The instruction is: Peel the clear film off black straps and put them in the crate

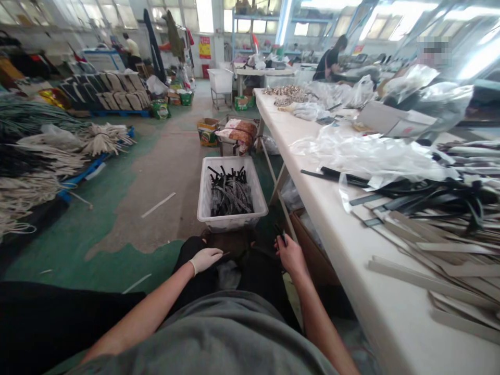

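My left hand [207, 260], in a pale glove, is over my left thigh. Its fingers are pressed together, and a thin dark bit shows at the fingertips, too small to name. On the other side, my bare right hand [289, 253] is closed around a small black tool [284, 238], its exact kind unclear. In front of my knees stands a white plastic bin [203, 200]. Inside it is a heap of black and grey patterned straps [231, 194], some with their ends sticking up. Neither hand touches the bin.
A long white table [312, 208] runs along my right with black straps [390, 195], beige strips [429, 250] and clear plastic bags [363, 151]. Under it is a cardboard box [308, 245]. Bundled cords [47, 166] lie at left. A person [330, 60] sits farther back.
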{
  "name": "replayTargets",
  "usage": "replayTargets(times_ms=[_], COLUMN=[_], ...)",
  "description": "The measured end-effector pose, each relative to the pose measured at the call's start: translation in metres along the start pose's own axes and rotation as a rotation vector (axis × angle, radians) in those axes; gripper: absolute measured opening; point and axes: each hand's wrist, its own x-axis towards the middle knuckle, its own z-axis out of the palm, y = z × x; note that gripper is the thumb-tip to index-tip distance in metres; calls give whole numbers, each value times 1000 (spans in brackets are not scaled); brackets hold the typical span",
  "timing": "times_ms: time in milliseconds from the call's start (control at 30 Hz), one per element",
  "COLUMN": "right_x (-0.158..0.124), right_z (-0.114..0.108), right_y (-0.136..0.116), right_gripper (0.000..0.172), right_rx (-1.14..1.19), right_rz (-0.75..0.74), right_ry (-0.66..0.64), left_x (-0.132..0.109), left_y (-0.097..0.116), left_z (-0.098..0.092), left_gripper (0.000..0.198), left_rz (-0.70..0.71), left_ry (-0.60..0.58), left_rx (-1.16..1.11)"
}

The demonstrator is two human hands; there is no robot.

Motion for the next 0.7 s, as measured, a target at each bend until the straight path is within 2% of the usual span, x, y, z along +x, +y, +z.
replayTargets(times_ms=[100, 200, 300, 367, 467, 567, 700], right_x=[29, 71, 116, 141, 163, 169, 161], right_z=[-74, -146, -191, -203, -205, -203, -201], right_y=[-8, -10, -4, 4, 14, 21, 21], right_gripper=[54, 50, 41, 35, 26, 24, 24], right_rx=[28, 25, -2, -33, -25, 50, 224], right_rz=[32, 147, 267, 309, 362, 379, 339], right_ry=[151, 349, 386, 407, 410, 408, 466], left_x=[2, 3, 4, 3, 1, 0, 1], left_y=[-2, -4, -5, -5, -3, -2, 1], left_z=[2, 4, 4, 3, 2, 1, 0], left_gripper=[48, 49, 51, 52, 50, 48, 43], left_rz=[-10, -22, -38, -50, -60, -69, -76], left_ry=[-10, -27, -31, -20, 4, 36, 69], left_rx=[-13, -41, -62, -84, -149, -224, -297])
